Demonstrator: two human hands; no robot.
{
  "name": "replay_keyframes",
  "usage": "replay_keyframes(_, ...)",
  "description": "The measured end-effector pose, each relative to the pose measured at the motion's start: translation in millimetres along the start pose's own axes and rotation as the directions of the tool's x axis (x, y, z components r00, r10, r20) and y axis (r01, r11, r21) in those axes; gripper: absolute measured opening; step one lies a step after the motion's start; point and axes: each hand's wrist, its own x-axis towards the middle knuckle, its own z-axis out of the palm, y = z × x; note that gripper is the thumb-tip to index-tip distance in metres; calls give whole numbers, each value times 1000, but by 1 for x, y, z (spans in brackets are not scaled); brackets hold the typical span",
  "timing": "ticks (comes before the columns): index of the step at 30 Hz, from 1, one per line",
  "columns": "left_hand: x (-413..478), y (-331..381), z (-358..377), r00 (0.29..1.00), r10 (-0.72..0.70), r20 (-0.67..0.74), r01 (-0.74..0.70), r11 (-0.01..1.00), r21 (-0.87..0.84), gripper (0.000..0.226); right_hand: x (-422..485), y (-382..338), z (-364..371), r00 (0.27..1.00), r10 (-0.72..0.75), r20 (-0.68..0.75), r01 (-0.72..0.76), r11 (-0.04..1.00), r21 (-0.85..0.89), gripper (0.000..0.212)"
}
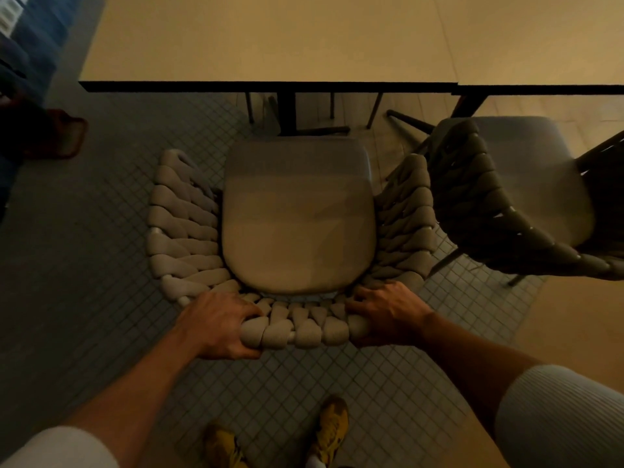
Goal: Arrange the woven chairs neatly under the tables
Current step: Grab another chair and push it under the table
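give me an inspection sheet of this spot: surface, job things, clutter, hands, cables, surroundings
surface: left table and right table, pale tops with dark edges, side by side
job's things: woven chair faces the left table, seat out from under it; second woven chair stands askew by the right table
clutter: dark reddish item on the floor at left, too dim to identify
hands: left hand and right hand each grip the woven chair's back rim
cables: nothing seen
surroundings: tiled floor; yellow shoes behind the chair
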Motion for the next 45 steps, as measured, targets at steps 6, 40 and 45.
replay_keyframes(6, -1, 1, 2, 999, -40, -22, 41, 999, 20, 75, -2, 2, 1, 1000, -25, -18, 25, 999, -21, 67)
replay_keyframes(40, 3, -1, 5, 996, -53, -77, 52, 999, -14, 65, 4, 10, -1, 994, -110, 5, 110, 994, 8, 60)
replay_keyframes(45, 1, -3, 5, 997, -27, -74, 28, 999, 17, 66, 4, 9, -4, 994, -111, 3, 111, 994, 2, 60)
